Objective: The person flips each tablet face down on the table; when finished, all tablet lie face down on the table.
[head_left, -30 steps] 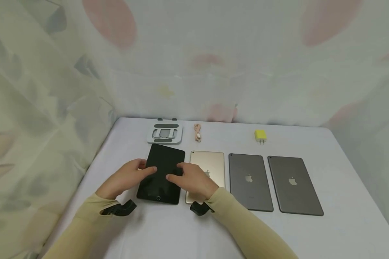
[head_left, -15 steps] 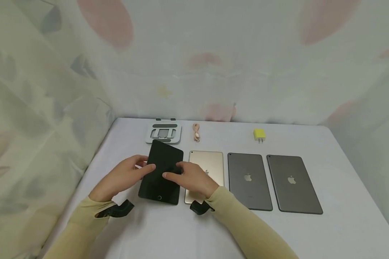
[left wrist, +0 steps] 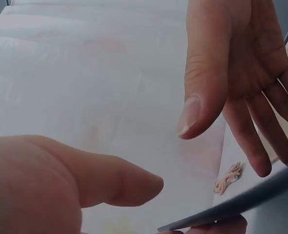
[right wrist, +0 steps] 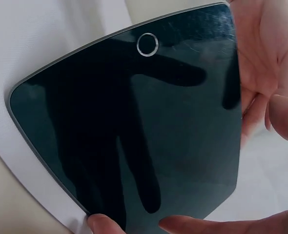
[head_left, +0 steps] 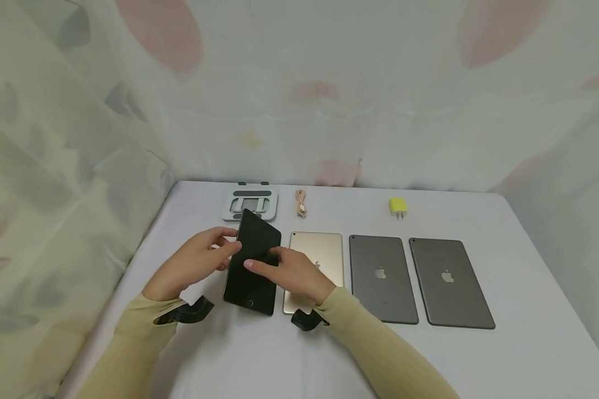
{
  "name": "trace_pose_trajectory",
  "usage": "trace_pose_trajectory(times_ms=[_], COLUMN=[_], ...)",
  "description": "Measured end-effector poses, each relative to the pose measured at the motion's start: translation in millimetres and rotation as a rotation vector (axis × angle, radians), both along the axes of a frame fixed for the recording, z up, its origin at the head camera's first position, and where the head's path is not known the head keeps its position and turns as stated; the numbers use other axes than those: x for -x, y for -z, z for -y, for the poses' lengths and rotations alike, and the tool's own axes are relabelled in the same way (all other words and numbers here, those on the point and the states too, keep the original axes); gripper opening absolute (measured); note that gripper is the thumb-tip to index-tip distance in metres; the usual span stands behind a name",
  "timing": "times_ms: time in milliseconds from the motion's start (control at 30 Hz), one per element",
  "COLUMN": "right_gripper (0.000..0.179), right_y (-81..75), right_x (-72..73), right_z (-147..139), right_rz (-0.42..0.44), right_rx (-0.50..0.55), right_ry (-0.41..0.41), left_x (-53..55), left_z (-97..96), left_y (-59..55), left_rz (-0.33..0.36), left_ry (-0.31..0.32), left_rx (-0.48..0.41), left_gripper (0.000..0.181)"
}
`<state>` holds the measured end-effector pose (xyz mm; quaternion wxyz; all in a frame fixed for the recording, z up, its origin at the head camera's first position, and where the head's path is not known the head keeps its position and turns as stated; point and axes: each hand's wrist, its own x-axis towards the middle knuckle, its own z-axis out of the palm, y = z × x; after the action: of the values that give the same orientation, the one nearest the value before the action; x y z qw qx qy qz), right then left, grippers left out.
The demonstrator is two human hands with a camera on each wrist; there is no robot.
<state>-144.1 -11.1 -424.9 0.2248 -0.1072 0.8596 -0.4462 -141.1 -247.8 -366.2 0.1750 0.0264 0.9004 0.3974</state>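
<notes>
A tablet with a dark screen (head_left: 257,282) stands tilted, its left edge raised and its home button at the near end. My left hand (head_left: 192,265) has its fingers behind that raised edge. In the left wrist view, the left thumb (left wrist: 122,180) stays apart from the tablet, which shows edge-on. On the other side, my right hand (head_left: 301,274) has its fingers right at the tablet's right edge, with the thumb held over the screen. Reflections of fingers cross the glossy screen (right wrist: 197,131) in the right wrist view.
A gold tablet (head_left: 324,244) and two grey tablets (head_left: 381,299) (head_left: 454,305) lie face down in a row to the right. Behind are a folding stand (head_left: 229,210), a coiled cable (head_left: 300,202) and a yellow charger plug (head_left: 397,206). Patterned curtains (head_left: 279,83) enclose the table.
The tablet has turned from nearly flat to a steeper tilt, its left edge coming up and rightward. My left hand has moved up and right with it; the right hand stays almost in place.
</notes>
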Motion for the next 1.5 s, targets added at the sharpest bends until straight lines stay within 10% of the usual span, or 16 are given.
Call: trace_pose_trajectory(times_ms=[1000,1500], right_gripper=[0.097,0.09], right_y=[-0.8,2.2], right_x=[4.0,4.7], right_z=[1.7,4.9], right_rz=[0.069,0.181], right_rx=[0.068,0.291], right_ry=[-0.021,-0.026], left_x=[3.0,3.6], left_z=[-12.6,-13.8], left_y=[-2.1,-0.7], left_rz=[-0.05,-0.067], left_ry=[0.055,0.064], left_rx=[-0.065,-0.088], left_gripper=[0.053,0.053])
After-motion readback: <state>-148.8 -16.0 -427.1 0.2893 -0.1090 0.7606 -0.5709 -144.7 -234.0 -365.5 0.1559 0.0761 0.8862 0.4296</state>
